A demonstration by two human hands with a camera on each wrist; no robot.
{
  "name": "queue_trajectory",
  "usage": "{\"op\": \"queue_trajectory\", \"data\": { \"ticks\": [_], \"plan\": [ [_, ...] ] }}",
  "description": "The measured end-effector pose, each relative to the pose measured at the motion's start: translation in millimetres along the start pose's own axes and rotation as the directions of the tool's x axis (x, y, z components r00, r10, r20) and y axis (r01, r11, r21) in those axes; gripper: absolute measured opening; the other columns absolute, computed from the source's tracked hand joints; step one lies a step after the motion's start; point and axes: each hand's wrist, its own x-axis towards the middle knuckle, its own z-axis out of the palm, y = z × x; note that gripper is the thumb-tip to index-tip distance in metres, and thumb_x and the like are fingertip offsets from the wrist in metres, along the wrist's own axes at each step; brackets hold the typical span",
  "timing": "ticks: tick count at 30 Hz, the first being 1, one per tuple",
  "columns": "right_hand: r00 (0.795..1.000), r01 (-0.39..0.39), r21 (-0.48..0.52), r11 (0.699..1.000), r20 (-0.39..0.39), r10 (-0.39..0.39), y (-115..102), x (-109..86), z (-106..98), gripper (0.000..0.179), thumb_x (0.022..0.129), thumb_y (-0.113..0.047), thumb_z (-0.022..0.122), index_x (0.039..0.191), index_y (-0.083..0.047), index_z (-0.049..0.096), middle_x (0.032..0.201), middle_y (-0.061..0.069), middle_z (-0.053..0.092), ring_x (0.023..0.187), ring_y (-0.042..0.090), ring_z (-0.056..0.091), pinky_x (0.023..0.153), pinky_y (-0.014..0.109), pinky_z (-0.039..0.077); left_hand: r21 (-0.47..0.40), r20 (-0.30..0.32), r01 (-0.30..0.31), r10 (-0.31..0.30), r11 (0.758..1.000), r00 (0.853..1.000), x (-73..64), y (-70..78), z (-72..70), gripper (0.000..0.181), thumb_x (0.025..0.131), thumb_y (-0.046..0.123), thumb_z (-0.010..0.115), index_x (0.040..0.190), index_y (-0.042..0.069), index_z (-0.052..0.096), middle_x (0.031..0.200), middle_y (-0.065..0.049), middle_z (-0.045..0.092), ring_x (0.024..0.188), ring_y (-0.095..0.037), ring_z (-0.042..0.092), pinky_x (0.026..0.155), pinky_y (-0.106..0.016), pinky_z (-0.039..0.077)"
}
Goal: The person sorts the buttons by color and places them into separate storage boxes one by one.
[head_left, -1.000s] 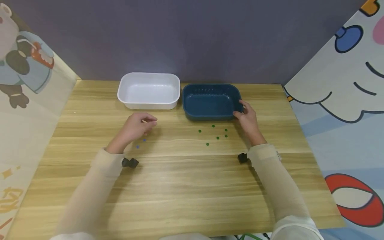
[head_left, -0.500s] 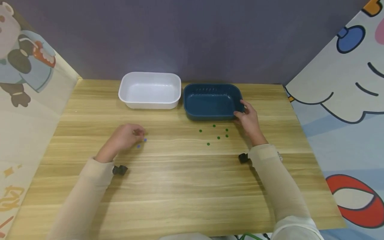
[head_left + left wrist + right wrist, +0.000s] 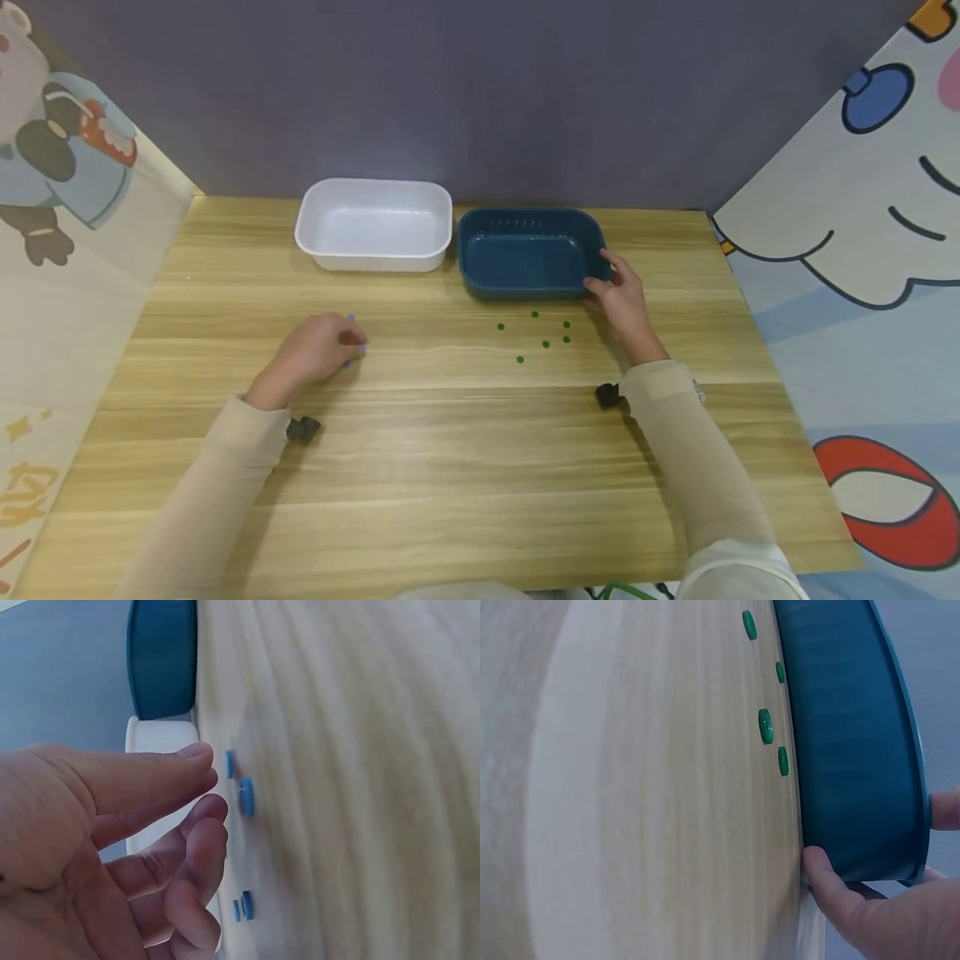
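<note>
My left hand [image 3: 317, 348] is low over the table among small blue discs [image 3: 351, 317]. In the left wrist view its thumb and fingers are loosely bent, with a blue disc [image 3: 247, 796] just beyond the fingertips and nothing seen between them. My right hand [image 3: 621, 307] grips the near right corner of a dark blue rectangular container [image 3: 525, 295]. In the right wrist view the thumb [image 3: 826, 879] presses low on its outer wall, while fingers reach over the rim. Several green discs [image 3: 545, 344] lie in front of this container.
A white rectangular container [image 3: 378, 263] stands left of the dark blue one, close beside it. Behind both rises a grey partition [image 3: 465, 100]. Cartoon-printed panels border the wooden table [image 3: 450, 467] at left and right. Small black cameras sit at both wrists.
My left hand has moved back toward me and to the left, down to the blue discs; one disc beyond its fingers now shows. My right hand stays on the container.
</note>
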Motion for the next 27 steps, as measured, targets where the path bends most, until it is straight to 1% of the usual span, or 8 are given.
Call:
{"op": "queue_trajectory", "data": {
  "ticks": [4, 8, 14, 16, 19, 23, 27],
  "plan": [
    [1.000, 0.005, 0.011, 1.000, -0.001, -0.005, 12, 9.3, -3, 0.072, 0.098, -0.001, 0.055, 0.161, -0.014, 0.025, 0.163, 0.023, 0.014, 0.132, 0.036, 0.044, 0.102, 0.057, 0.045, 0.054, -0.022, -0.003, 0.004, 0.999, 1.000, 1.4, 0.2, 4.5, 0.012, 0.092, 0.014, 0.074, 0.102, 0.007, 0.076, 0.108, -0.015, 0.072, 0.112, -0.041, 0.062, 0.095, -0.058, 0.048],
    [1.000, 0.013, 0.017, 1.000, -0.008, -0.013, 19, 14.1, -5, 0.072, 0.098, -0.002, 0.055, 0.161, -0.016, 0.025, 0.164, 0.022, 0.013, 0.135, 0.037, 0.042, 0.102, 0.057, 0.045, 0.085, -0.044, -0.017, 0.021, 0.996, 0.999, 3.1, 1.4, 7.9, 0.012, 0.091, 0.013, 0.074, 0.101, 0.007, 0.077, 0.107, -0.015, 0.071, 0.111, -0.041, 0.062, 0.093, -0.057, 0.049],
    [1.000, 0.015, 0.013, 1.000, -0.009, -0.015, 15, 10.1, -3, 0.071, 0.098, -0.001, 0.056, 0.161, -0.014, 0.025, 0.161, 0.023, 0.019, 0.131, 0.036, 0.044, 0.102, 0.056, 0.046, 0.091, -0.060, -0.013, 0.019, 0.996, 0.998, 3.4, 4.2, 8.5, 0.011, 0.091, 0.010, 0.073, 0.101, 0.006, 0.076, 0.102, -0.014, 0.072, 0.099, -0.036, 0.066, 0.087, -0.053, 0.052],
    [1.000, 0.011, 0.014, 1.000, -0.009, -0.011, 11, 7.7, -2, 0.072, 0.097, 0.000, 0.056, 0.161, -0.013, 0.025, 0.161, 0.023, 0.019, 0.132, 0.036, 0.043, 0.102, 0.056, 0.046, 0.088, -0.059, -0.014, 0.019, 0.996, 0.998, 2.8, 4.4, 7.8, 0.011, 0.091, 0.008, 0.073, 0.101, 0.005, 0.076, 0.101, -0.014, 0.072, 0.098, -0.036, 0.066, 0.087, -0.053, 0.052],
    [1.000, 0.010, 0.016, 1.000, -0.013, -0.010, 9, 6.3, -2, 0.071, 0.097, 0.000, 0.056, 0.161, -0.012, 0.026, 0.161, 0.024, 0.018, 0.133, 0.038, 0.042, 0.102, 0.057, 0.045, 0.085, -0.061, -0.016, 0.021, 0.996, 0.998, 2.1, 4.5, 7.4, 0.010, 0.091, 0.007, 0.072, 0.100, 0.005, 0.076, 0.102, -0.014, 0.071, 0.101, -0.037, 0.065, 0.089, -0.054, 0.051],
    [1.000, 0.016, 0.007, 1.000, -0.023, -0.016, 13, 9.7, -3, 0.071, 0.098, -0.001, 0.056, 0.161, -0.013, 0.026, 0.162, 0.023, 0.017, 0.134, 0.038, 0.042, 0.102, 0.056, 0.046, 0.088, -0.072, -0.024, 0.031, 0.996, 0.997, 2.2, 4.0, 7.6, 0.008, 0.091, 0.006, 0.073, 0.098, 0.005, 0.077, 0.102, -0.015, 0.072, 0.102, -0.038, 0.065, 0.088, -0.053, 0.052],
    [1.000, 0.015, 0.007, 1.000, -0.027, -0.015, 17, 12.5, -4, 0.071, 0.098, -0.002, 0.056, 0.161, -0.015, 0.026, 0.161, 0.023, 0.019, 0.135, 0.037, 0.042, 0.102, 0.056, 0.046, 0.092, -0.077, -0.029, 0.036, 0.995, 0.996, 2.3, 2.7, 8.6, 0.006, 0.091, 0.007, 0.073, 0.096, 0.007, 0.076, 0.098, -0.010, 0.072, 0.093, -0.031, 0.066, 0.081, -0.049, 0.054]
  ]
}}
